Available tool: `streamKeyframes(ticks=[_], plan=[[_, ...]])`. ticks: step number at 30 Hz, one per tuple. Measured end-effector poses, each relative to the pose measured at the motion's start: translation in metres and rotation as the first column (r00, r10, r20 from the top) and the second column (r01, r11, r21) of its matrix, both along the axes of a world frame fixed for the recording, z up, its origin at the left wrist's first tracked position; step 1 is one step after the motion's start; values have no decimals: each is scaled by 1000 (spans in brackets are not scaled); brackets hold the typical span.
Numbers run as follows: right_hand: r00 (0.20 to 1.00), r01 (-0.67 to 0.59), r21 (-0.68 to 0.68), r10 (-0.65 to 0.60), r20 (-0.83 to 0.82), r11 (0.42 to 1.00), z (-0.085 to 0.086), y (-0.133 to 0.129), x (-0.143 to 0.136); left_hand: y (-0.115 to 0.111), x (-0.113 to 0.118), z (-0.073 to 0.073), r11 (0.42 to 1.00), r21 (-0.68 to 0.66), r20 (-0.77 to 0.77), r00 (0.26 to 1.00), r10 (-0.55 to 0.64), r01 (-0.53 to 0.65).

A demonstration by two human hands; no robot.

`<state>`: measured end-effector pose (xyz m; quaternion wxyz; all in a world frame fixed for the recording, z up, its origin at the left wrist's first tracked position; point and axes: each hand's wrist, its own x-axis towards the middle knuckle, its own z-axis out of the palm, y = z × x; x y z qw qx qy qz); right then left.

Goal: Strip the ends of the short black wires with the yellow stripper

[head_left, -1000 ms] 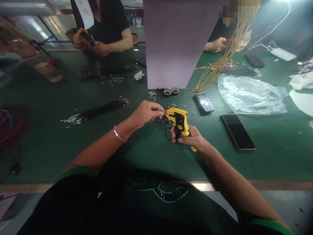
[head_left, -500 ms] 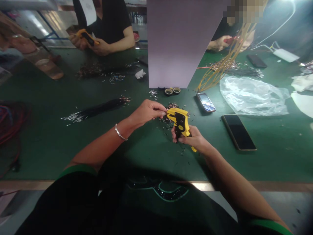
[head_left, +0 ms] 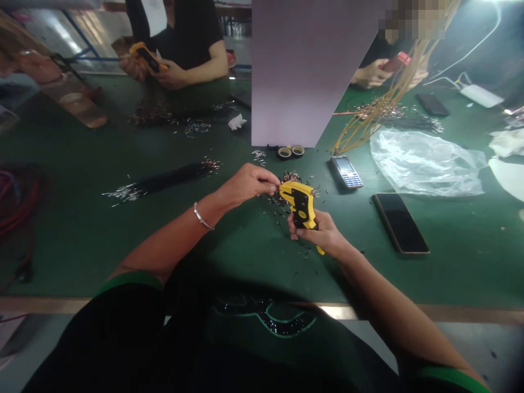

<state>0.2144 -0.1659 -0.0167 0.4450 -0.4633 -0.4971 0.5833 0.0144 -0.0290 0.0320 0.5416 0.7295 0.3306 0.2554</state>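
In my right hand (head_left: 321, 232) is a yellow and black wire stripper (head_left: 302, 204), its handles gripped and its jaws pointing left. My left hand (head_left: 256, 183) is pinched closed right at the jaws, on a thin wire whose length is mostly hidden by the fingers. Beneath and behind the tool lies a pile of short wire pieces (head_left: 291, 177) with bright ends. Small dark scraps lie scattered around it. Left of my hands rests a bundle of black wires (head_left: 167, 181) with bared ends.
A keypad phone (head_left: 347, 172) and a smartphone (head_left: 401, 222) lie to the right, near a clear plastic bag (head_left: 428, 164). Tape rolls (head_left: 291, 152) sit below an upright pale panel (head_left: 295, 71). Co-workers' hands (head_left: 172, 75) hold tools across the green table (head_left: 229, 256).
My right hand has squeezed the wire stripper's handles closer together. My left hand stays at the jaws. The view has shifted slightly, and the co-workers' hands have moved a little.
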Motion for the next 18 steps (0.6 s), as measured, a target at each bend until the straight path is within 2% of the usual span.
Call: streamKeyframes(ticks=[12, 18], plan=[[999, 38, -13, -37, 37, 999, -2, -1, -4, 3, -1, 2, 1000, 1, -29, 999, -24, 24], [997, 8, 38, -10, 76, 999, -9, -2, -3, 4, -1, 1, 999, 22, -33, 999, -42, 43]])
